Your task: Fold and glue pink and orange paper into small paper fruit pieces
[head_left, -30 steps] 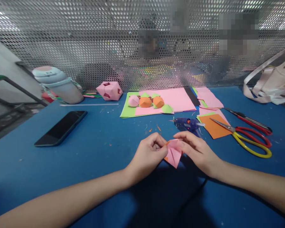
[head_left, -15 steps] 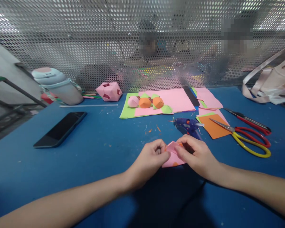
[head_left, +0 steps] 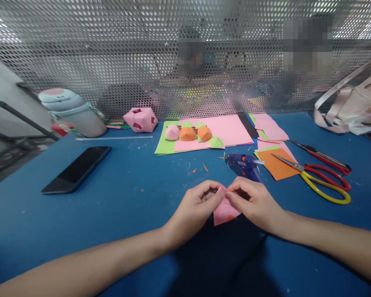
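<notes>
My left hand (head_left: 195, 208) and my right hand (head_left: 256, 202) meet over the blue table (head_left: 136, 194), both pinching a small folded pink paper piece (head_left: 224, 211) at its top edge. A sliver of orange shows at the pinch and at the piece's lower edge. The paper hangs down between the two hands, just above the table. A blue glue gun (head_left: 243, 163) lies just beyond my right hand.
Pink and green paper sheets (head_left: 231, 128) carry small folded pink and orange paper balls (head_left: 188, 133). An orange sheet (head_left: 276, 165) and two pairs of scissors (head_left: 323, 181) lie right. A phone (head_left: 77, 168), a bottle (head_left: 71, 112), a pink paper polyhedron (head_left: 140, 119) sit left. A bag (head_left: 355, 111) rests far right.
The pink piece was turned from pointing downward to a flatter fold, and both hands drew closer together, now pinching its top edge.
</notes>
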Tool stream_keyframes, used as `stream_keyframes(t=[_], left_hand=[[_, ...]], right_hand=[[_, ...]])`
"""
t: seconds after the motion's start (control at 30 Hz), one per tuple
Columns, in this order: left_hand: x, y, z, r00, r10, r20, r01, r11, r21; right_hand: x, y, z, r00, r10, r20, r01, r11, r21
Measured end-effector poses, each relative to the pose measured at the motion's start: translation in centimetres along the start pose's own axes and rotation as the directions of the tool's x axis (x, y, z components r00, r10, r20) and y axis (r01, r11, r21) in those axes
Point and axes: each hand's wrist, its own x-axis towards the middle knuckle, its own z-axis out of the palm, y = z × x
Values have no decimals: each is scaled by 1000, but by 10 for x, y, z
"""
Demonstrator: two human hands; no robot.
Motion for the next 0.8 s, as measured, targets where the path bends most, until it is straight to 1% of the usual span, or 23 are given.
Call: stream_keyframes(t=[0.1,0.23,0.4,0.6,0.63,0.7,0.8], left_hand=[[-1,-1,-1,999,46,-16,-46,998,51],[-1,-2,-2,999,42,-17,-41,995,86],[-1,0,0,998,51,26,-54,990,130],[-3,0,0,986,133,97,-147,976,158],[-3,0,0,988,130,87,-143,978,155],[-1,-1,-1,993,114,22,-116,984,136],[2,-3,-3,990,75,-116,-68,996,57]], right_hand=[[0,0,0,1000,12,3,-12,1000,1],[1,-2,0,999,34,-3,-34,999,39],[1,-4,0,1000,-26,-12,26,1000,5],[0,-4,1,993,-116,-11,116,992,-48],[0,-4,1,993,-118,-7,118,992,-46],[0,-4,1,997,-82,3,82,996,-33],[-1,-3,1,999,36,-5,-36,999,5]])
